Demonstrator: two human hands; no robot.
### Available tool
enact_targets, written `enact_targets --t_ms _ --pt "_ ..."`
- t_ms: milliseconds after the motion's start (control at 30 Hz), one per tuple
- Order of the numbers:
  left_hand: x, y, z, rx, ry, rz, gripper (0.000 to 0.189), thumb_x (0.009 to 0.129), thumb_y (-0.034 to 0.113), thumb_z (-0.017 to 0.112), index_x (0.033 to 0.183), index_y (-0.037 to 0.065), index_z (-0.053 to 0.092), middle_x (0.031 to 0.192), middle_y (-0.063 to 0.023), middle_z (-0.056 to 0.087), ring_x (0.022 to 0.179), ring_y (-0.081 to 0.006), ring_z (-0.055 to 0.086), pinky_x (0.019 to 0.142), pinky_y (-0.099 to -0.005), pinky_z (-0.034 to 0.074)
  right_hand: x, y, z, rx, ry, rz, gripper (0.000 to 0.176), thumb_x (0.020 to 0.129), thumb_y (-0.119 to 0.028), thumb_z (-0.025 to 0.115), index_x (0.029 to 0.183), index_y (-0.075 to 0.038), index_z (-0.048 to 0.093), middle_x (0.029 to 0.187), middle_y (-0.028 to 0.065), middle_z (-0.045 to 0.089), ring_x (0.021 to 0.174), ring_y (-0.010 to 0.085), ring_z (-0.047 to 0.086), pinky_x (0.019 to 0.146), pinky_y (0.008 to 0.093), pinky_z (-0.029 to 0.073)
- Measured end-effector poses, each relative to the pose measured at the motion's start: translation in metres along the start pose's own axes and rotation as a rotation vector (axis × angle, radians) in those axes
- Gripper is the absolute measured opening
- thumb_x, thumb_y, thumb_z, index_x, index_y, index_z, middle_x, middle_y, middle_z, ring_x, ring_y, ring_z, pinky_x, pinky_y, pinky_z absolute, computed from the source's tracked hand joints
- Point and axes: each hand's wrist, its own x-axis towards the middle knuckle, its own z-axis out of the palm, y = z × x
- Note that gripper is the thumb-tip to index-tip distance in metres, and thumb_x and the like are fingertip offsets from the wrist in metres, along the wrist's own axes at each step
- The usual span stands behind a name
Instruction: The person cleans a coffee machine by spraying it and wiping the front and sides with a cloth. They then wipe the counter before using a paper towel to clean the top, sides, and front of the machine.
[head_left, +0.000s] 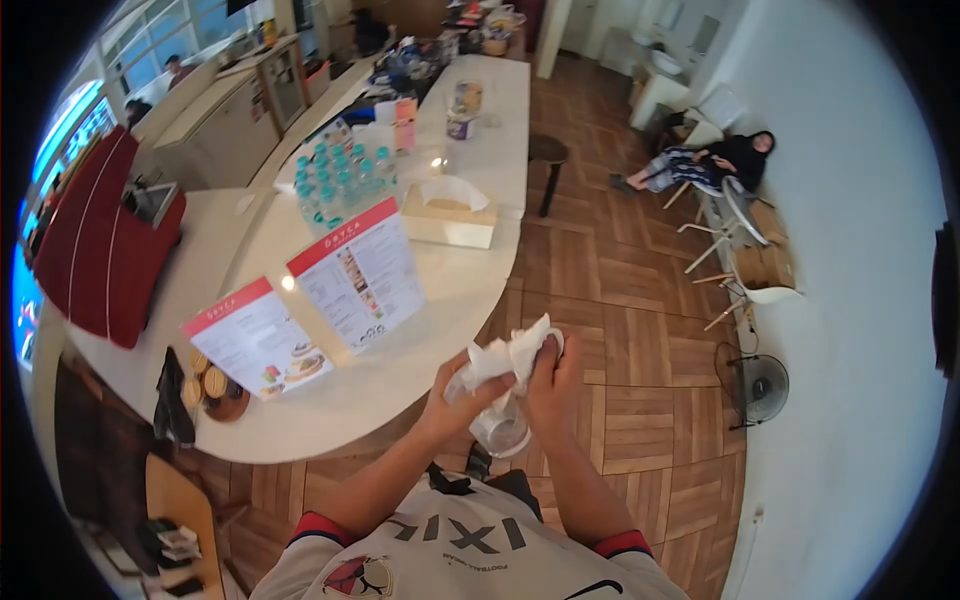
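Observation:
In front of my body, a clear plastic cup (502, 432) hangs tilted between my hands, its round end pointing down toward me. My left hand (447, 405) is closed around the cup's left side, and a clear rounded edge shows beside its fingers. Crumpled white tissue (520, 352) lies over the upper part of the cup. My right hand (553, 385) grips that tissue, its thumb pressed against it near the top. Where the tissue meets the cup, the fingers hide part of both.
Two menu stands (360, 275) are on the white counter (400, 405), with teal-capped bottles (340, 180) and a tissue box (455, 222) behind them. A stool (547, 150) stands beside the counter. Along the right wall are a seated person (735, 165), white chairs (770, 294) and a fan (760, 388).

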Motion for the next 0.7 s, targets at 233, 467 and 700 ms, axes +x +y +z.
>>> enact_targets --t_ms 233,467,700 --pt "0.003 -0.011 -0.017 -0.409 0.174 -0.007 0.046 0.091 0.015 0.068 0.131 0.003 0.051 0.12 -0.0102 0.061 0.107 -0.0228 0.062 0.085 -0.0379 0.054 0.028 -0.001 -0.006 0.918 -0.256 0.697 0.015 0.1 -0.021 0.054 0.109 -0.01 0.059 0.098 0.0047 0.065 0.083 0.017 0.062 0.066 0.0312 0.05" --pt "-0.012 -0.012 -0.034 -0.663 0.309 0.116 0.043 0.091 0.015 0.069 0.128 0.0 0.053 0.117 -0.0113 0.064 0.107 -0.0243 0.063 0.091 -0.0384 0.053 0.024 0.029 0.022 1.056 -0.463 0.872 0.019 0.101 -0.024 0.052 0.111 -0.008 0.057 0.095 0.0037 0.065 0.074 0.0147 0.06 0.059 0.0287 0.049" --pt "-0.038 0.005 -0.076 -0.585 0.285 0.096 0.049 0.09 0.014 0.07 0.131 -0.002 0.051 0.119 -0.0134 0.064 0.112 -0.0247 0.062 0.095 -0.0387 0.051 0.01 0.036 0.061 0.255 -0.507 0.349 0.029 0.101 -0.023 0.055 0.122 -0.003 0.054 0.101 0.0053 0.062 0.082 0.0138 0.06 0.068 0.0285 0.051"
